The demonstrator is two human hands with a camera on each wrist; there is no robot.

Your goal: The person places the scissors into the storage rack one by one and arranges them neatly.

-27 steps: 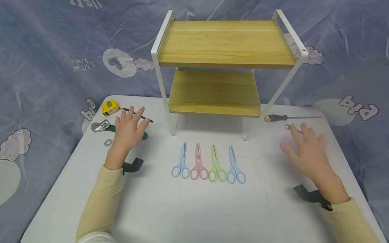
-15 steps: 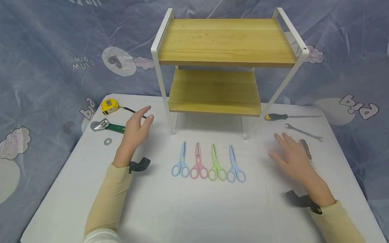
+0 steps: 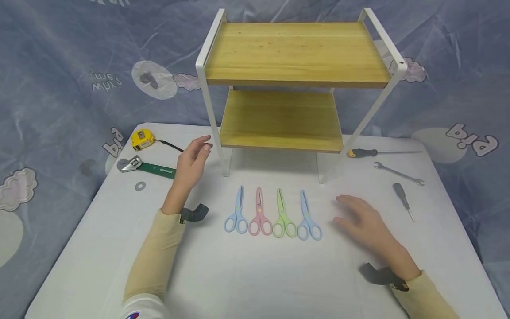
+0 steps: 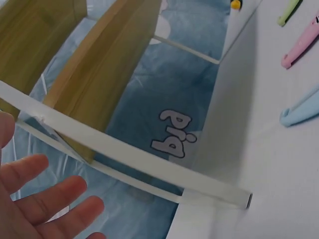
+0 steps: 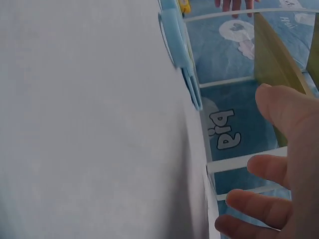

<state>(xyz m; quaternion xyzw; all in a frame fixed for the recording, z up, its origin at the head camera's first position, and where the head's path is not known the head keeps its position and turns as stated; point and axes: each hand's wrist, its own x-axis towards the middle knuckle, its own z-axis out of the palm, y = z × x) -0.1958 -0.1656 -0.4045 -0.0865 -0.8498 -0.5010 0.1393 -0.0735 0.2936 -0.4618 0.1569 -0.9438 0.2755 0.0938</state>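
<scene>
My left hand [image 3: 191, 166] hovers beside the shelf's left front leg, fingers relaxed and holding nothing; in the left wrist view its fingers [image 4: 55, 199] spread near the white frame. My right hand [image 3: 366, 226] is over the table to the right of the scissors, fingers loosely extended, with nothing in them. Between the hands lie scissors in a row: blue scissors [image 3: 237, 217], pink scissors [image 3: 260, 215], green scissors [image 3: 283, 217] and a second blue pair [image 3: 308, 219], blades pointing at the two-tier wooden shelf [image 3: 295, 55]. The right wrist view shows the right thumb [image 5: 279, 102] apart from the other fingers.
On the left lie a yellow tape measure [image 3: 142, 139], a green-handled adjustable wrench [image 3: 155, 170] and a washer [image 3: 140, 186]. On the right are a long screwdriver [image 3: 362, 153], a combination wrench [image 3: 398, 173] and a small screwdriver [image 3: 401, 195]. A patterned cloth [image 3: 71, 106] hangs behind.
My left hand has moved right, away from the adjustable wrench toward the shelf leg. My right hand has moved left and nearer, uncovering the combination wrench and small screwdriver.
</scene>
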